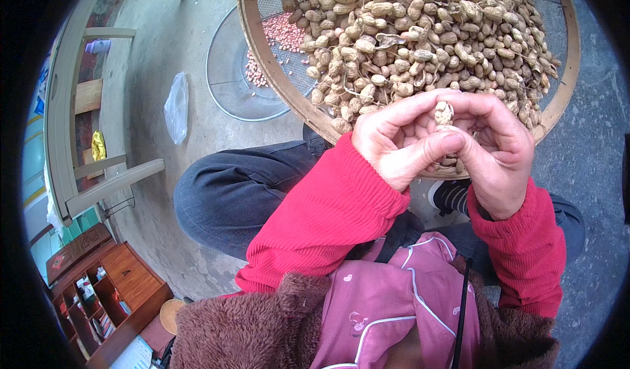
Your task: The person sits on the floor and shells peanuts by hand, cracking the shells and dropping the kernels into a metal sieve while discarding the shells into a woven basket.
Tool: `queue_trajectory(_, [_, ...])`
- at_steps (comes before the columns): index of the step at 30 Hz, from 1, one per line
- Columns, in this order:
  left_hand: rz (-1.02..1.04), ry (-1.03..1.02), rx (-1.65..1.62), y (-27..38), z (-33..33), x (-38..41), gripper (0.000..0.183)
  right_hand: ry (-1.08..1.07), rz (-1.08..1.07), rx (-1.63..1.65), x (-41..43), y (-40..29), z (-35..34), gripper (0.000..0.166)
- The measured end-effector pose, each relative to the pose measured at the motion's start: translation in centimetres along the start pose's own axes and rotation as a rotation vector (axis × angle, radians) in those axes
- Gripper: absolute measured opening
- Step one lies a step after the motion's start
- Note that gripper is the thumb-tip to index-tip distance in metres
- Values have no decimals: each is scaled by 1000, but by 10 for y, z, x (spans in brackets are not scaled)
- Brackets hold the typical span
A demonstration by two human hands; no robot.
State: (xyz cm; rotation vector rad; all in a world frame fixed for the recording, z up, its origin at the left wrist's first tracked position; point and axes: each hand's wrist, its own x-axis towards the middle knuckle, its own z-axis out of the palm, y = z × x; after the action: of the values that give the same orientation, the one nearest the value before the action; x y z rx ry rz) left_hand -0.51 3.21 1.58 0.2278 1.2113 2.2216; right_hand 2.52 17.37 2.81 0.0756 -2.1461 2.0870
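Observation:
My left hand (398, 142) and my right hand (497, 147) meet over the near edge of a round wooden-rimmed sieve (275, 74). Between the thumbs and forefingers of both is one unshelled peanut (444, 113), held upright. More peanut pods show below the thumbs, partly hidden by the hands. A big heap of unshelled peanuts (418, 34) fills most of the sieve. Pink shelled peanut kernels (285, 33) lie to the left, some seen through the mesh, in a round wire-mesh tray (221, 83) that the sieve partly overlaps.
A clear plastic bag (176, 108) lies on the concrete floor (147, 74) to the left. Beyond it stands a pale wooden frame (64, 98). A brown wooden cabinet (133, 280) with open compartments is at the lower left. My jeans-clad knee (221, 197) is beside the sieve's near side.

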Motion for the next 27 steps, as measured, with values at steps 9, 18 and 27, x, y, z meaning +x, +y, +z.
queue_trajectory(9, [-28, 89, 44, 2, 3, -2, 37, -2, -11, -48, 1, 4, -2, 22])
queue_trajectory(18, [67, 217, 297, 2, 0, -2, 30, 33, -54, -194, 4, -1, 2, 26])
queue_trajectory(27, [107, 244, 68, -4, 4, 2, 18, -12, -60, -205, 4, -2, 3, 26])
